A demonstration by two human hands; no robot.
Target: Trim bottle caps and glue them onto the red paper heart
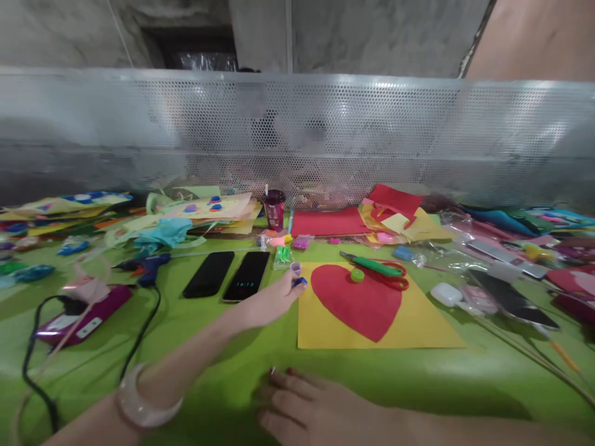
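My left hand (272,301) reaches forward over the green table (195,347), its fingertips pinched on a small blue piece (301,282) at the left edge of a yellow sheet (418,322). A red paper heart (360,300) lies on that sheet. A small lilac ring (295,268) sits just beyond the fingertips. My right hand (307,406) rests flat on the table near the front edge, fingers stretched out and holding nothing.
Two black phones (227,275) lie left of the yellow sheet. Green-and-red scissors (379,271) and a green cap (357,275) lie at the heart's top. A blue glue gun (146,267), a dark cup (274,209), paper piles and a perforated metal screen (325,136) stand behind.
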